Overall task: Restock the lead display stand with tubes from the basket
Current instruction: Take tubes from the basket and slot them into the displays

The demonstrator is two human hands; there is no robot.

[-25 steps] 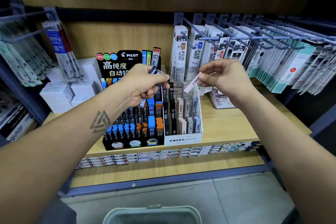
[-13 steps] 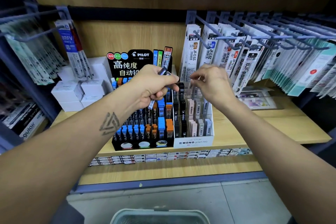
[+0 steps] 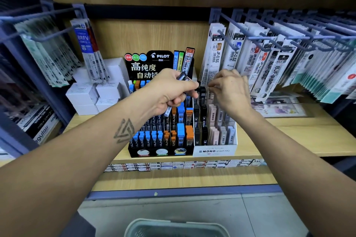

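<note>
Bright overhead light, soft shadows beneath shelves, wide-angle bowing, blurred edges.

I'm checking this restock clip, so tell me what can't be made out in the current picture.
- Basket: cut off by the bottom edge of the head view; contents unseen.
- Right hand: its fingertips are motion-blurred, so any pinched tube is unclear.
- Tubes in the left hand: fingers hide their middles and their number.
- Labels in the MONO stand: too small to read.

On the wooden shelf (image 3: 289, 132), the black Pilot lead display stand (image 3: 159, 148) stands touching the white Mono cardboard stand (image 3: 214, 151) on its right; small white boxes (image 3: 92, 94) stacked left.
</note>
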